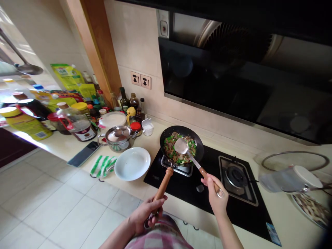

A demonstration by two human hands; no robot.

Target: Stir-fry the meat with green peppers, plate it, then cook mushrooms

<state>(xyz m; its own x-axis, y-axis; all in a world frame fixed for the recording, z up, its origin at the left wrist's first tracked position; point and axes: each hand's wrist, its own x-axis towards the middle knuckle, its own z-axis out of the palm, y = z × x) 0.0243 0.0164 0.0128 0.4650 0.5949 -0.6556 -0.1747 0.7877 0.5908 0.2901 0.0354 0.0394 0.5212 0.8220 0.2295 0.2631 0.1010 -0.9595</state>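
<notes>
My left hand [149, 211] is wrapped round the wooden handle [163, 183] of a black wok [198, 141], which sits over the left burner. In the wok lies a mix of brown pieces and chopped greens [171, 148]. My right hand [216, 195] grips the wooden handle of a metal spatula [181, 146], whose blade rests on the food. Left of the wok, at the counter's front edge, stands a white plate [132, 164] with nothing on it but small specks.
A lidded steel pot [118, 138], a green-striped cloth [101, 166] and a phone [84, 153] lie to the left, with several bottles behind. On the right are the second burner [236, 176], a clear pitcher [282, 178] and a plate of sliced food [311, 207]. A dark range hood [233, 93] hangs above.
</notes>
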